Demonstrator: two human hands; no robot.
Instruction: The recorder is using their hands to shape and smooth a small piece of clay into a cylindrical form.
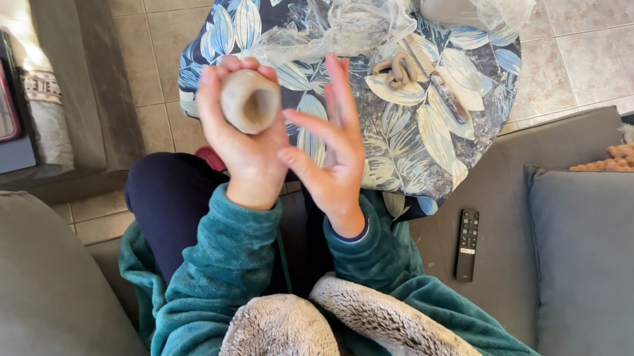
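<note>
The left hand [244, 142] has its grip closed round a hollow clay cup [250, 99], held up just in front of the leaf-patterned surface [432, 129]; the cup looks empty. The right hand [330, 158] is open beside it, fingers spread, holding nothing. Best to support the soft wall evenly while shaping. On the surface behind the cup lie clay coils [396, 70] and a crumpled plastic bag [402, 8] wrapping a grey lump.

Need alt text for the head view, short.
Seen from above, a seated person's left hand holds a hollow clay cup while the right hand hovers open beside it. Ahead, a leaf-patterned table carries clay pieces and crumpled plastic wrap; a remote lies on the grey sofa.
</note>
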